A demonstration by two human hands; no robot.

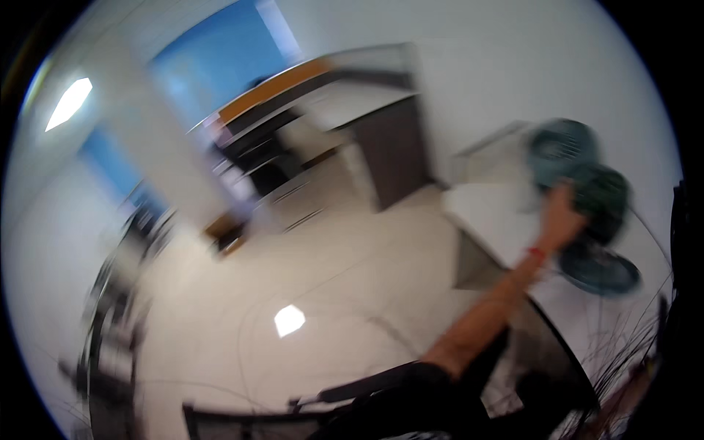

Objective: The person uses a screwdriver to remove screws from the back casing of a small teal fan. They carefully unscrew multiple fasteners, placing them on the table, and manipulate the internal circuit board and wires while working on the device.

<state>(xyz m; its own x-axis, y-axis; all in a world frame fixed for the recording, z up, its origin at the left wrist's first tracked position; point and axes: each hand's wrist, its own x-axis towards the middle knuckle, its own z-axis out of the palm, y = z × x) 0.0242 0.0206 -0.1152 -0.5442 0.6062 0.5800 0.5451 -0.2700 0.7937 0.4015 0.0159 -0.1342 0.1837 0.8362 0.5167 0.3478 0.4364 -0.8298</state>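
My left hand (pixel 561 216), with a red band at the wrist, reaches to the right over a white desk (pixel 488 209). Its fingers are against a dark green rounded thing (pixel 601 202), apparently the head of a small table fan. Blur hides whether they grip it. Just behind stands a grey-green round part with a slotted grille (pixel 561 150). Below the hand lies a flat round blue-grey disc (pixel 600 270), like a fan base; whether these pieces are joined I cannot tell. A blurred brownish shape at the lower right corner may be my right forearm; no fingers show there.
Dark thin wires (pixel 623 348) spread over the desk at the lower right. A black chair (pixel 249 422) stands at the bottom edge. Across the pale tiled floor (pixel 330 271) are a grey desk with a partition (pixel 392 147) and a brown box (pixel 225 233). More blurred furniture lines the left wall.
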